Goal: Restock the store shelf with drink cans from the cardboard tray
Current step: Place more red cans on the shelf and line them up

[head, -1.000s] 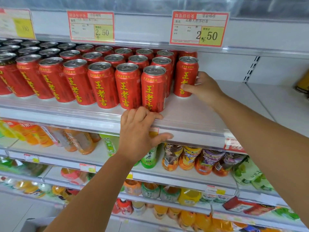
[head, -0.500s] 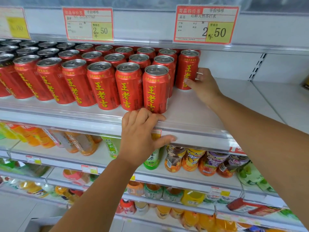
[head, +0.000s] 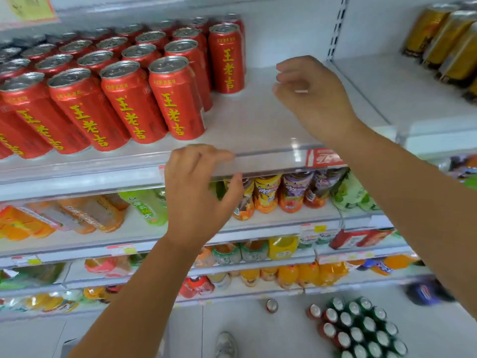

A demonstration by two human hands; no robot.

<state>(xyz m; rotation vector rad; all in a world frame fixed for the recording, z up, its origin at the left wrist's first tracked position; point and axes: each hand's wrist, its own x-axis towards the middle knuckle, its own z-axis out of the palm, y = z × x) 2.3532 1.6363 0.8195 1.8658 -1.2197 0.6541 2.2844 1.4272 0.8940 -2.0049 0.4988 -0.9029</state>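
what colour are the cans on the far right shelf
The cans are gold; head view.

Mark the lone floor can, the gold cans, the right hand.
Lone red drink can on the floor point(head: 271, 305): head view, silver top.
Gold metal drink cans point(head: 444, 36): head view, one can's side.
Right hand point(head: 315, 99): head view, its back.
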